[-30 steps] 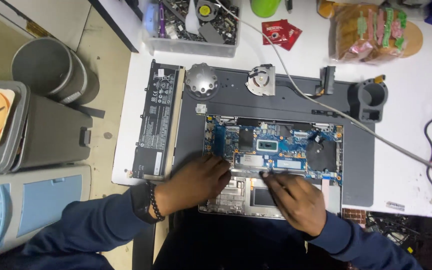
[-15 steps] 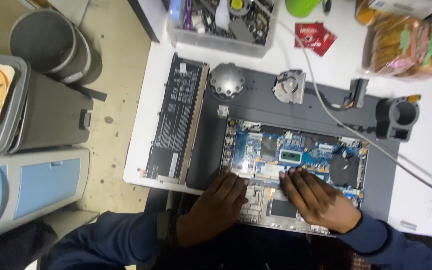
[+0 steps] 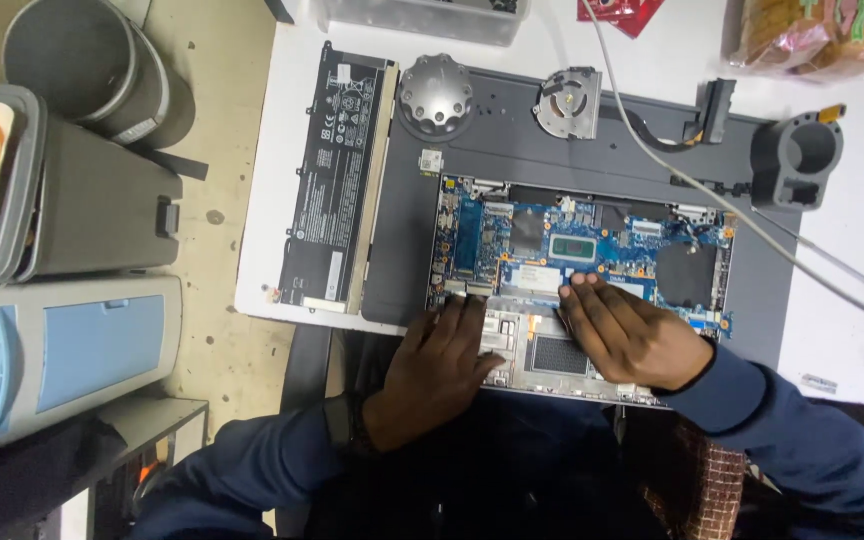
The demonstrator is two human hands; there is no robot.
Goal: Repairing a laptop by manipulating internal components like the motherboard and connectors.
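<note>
The white tabletop fills the upper and right part of the head view, and on it lies a dark grey mat that carries the opened laptop base, its blue circuit board exposed at the centre of the picture. At 9 o'clock from the laptop base a long black battery pack lies flat along the mat's left edge. The left hand comes in from 7 o'clock and rests flat on the lower left of the laptop base, fingers stretched out and close together, their tips at the board's lower edge; it grips nothing. The right hand comes in from 5 o'clock and lies palm down on the lower middle of the base, fingers loosely extended and slightly spread, the tips touching the board just below the dark processor chip; it too holds nothing. At 1 o'clock from the base a dark grey cylindrical holder stands on the tabletop. At 11 o'clock sits a round silver dimpled dome, and at 12 o'clock a small cooling fan lies on the mat. A thin grey cable runs slantwise over the laptop's upper right corner.
</note>
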